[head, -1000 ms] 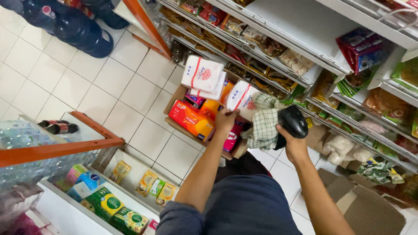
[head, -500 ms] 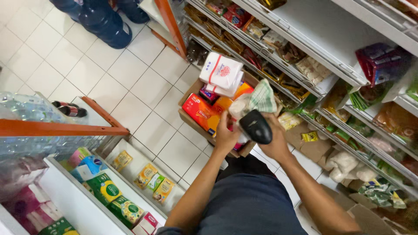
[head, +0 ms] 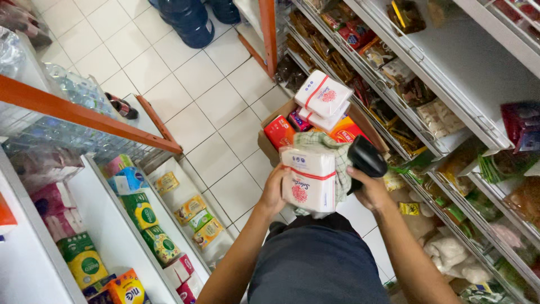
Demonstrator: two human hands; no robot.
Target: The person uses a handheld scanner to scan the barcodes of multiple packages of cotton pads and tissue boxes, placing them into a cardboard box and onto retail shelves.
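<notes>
While the left hand [head: 275, 191] grips one white pack [head: 308, 179], the right [head: 368, 188] clasps one black scanner [head: 365, 157] — two more packs [head: 323, 95] boxed

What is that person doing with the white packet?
A person stands in a shop aisle between shelves of packets. Their left hand holds up a white packet with a red band. Their right hand grips a black handheld scanner right beside it, along with a checked cloth. Below sits an open cardboard box on the tiled floor, with more packets inside.
</notes>
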